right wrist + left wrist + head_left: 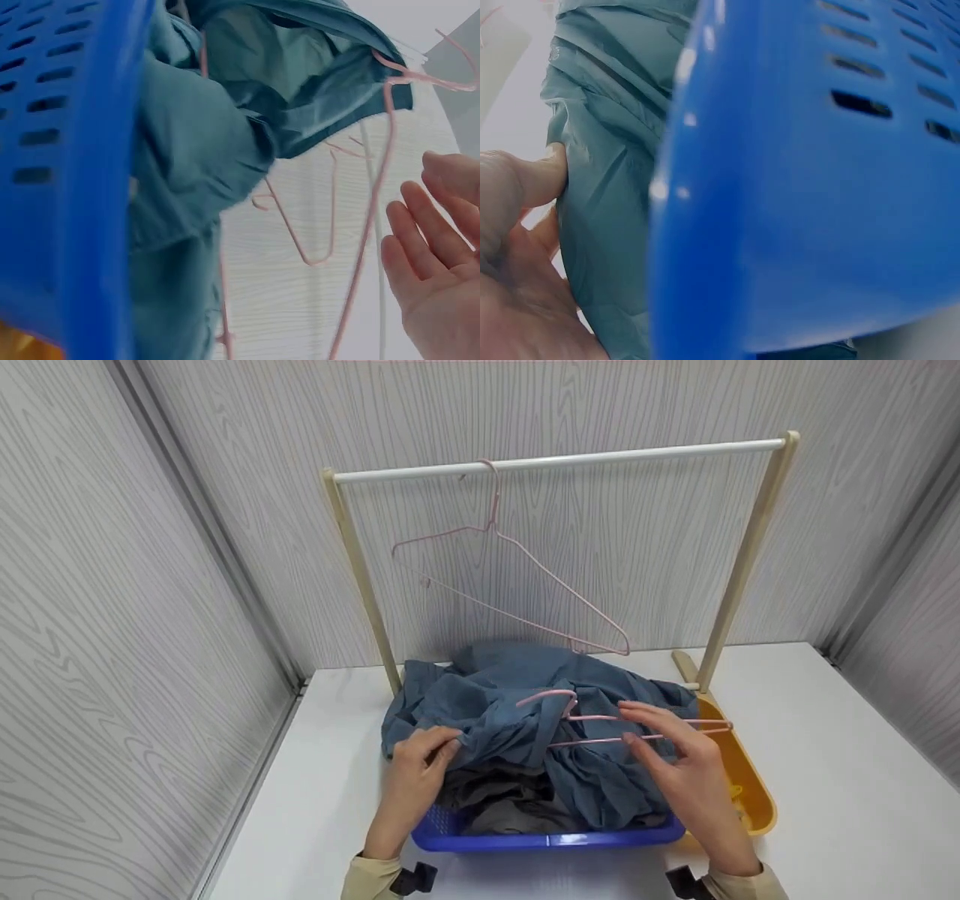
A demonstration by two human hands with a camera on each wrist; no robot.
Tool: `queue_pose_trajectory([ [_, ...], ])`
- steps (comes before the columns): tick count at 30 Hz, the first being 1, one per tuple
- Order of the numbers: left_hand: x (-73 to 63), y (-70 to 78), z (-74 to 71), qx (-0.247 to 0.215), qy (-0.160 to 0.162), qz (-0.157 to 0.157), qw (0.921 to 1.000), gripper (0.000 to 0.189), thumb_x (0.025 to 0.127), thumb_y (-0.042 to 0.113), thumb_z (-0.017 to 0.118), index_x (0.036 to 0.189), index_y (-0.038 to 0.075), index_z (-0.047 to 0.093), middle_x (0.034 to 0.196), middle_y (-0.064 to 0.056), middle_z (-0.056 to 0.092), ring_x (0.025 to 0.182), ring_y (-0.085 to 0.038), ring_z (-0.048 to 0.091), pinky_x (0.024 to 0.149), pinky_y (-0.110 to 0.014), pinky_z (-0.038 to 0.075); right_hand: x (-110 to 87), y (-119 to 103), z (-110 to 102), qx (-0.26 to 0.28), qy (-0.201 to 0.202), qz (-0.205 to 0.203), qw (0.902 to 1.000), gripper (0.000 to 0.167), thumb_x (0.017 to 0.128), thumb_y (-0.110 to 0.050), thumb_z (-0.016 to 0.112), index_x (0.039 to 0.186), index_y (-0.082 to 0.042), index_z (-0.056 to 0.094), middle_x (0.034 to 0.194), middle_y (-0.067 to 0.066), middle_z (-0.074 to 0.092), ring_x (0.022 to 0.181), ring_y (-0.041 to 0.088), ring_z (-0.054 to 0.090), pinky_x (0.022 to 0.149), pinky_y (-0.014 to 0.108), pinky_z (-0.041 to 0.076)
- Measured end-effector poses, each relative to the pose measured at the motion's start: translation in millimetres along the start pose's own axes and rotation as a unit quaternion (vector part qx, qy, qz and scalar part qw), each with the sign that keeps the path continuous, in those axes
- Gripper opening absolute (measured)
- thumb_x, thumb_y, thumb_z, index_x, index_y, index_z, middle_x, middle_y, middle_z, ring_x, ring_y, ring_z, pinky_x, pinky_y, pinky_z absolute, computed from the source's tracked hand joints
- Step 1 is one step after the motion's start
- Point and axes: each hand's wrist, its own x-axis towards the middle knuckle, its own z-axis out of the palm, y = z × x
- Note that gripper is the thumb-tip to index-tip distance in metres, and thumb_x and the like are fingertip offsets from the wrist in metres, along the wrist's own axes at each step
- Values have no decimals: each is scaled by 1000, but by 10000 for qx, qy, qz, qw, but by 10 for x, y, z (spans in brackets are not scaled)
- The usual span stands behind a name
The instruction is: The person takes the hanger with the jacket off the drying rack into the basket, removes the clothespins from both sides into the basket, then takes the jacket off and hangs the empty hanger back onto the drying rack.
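A blue-grey garment (480, 686) lies in a heap over a blue basket (502, 842). At its left front, my left hand (414, 780) pinches the cloth between thumb and fingers; the left wrist view shows the thumb (551, 174) on the fabric. A pink wire hanger (592, 718) has one half inside the garment, with its hook and right half showing. Beside that bare half is my right hand (694, 769), fingers spread apart from the thumb. In the right wrist view this hand (442, 262) stands apart from the hanger wire and holds nothing.
Behind the basket stands a rack with a white rod (637, 455) and wooden posts. Another pink hanger (496, 506) hangs bare from the rod. Dark clothing (517, 814) lies in the basket. A yellow tray (763, 802) with small yellow things sits to the right.
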Motion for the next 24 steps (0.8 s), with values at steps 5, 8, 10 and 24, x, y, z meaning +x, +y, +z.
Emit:
queue_pose_trajectory([
  [5,-17,57,12,90,32,-31,9999,11,95,13,66,100,18,74,86,12,66,73,-8,51,76,-37,37,-32,85,55,-355,-67,-13,9993,34,85,3,74,115,-12,74,114,1,69,108,13,62,93,17,45],
  [8,-20,70,20,47,5,-128,9999,11,95,15,66,102,19,74,85,13,65,74,-9,51,79,-41,35,-37,112,70,-318,61,-68,9995,32,83,7,74,110,-11,76,107,1,70,101,13,63,86,16,48],
  [10,-17,70,28,6,-6,-169,9999,12,95,16,65,102,19,74,85,13,65,75,-9,52,80,-42,35,-35,126,73,-484,161,-196,9985,33,81,8,75,107,-12,77,103,-1,70,97,11,63,84,15,48],
  [24,-9,67,47,-538,722,-483,9948,15,98,12,61,107,15,73,100,7,68,92,-13,59,90,-34,43,55,-125,40,-759,1123,-190,9906,29,83,20,65,106,3,71,97,13,67,88,14,56,83,14,43],
])
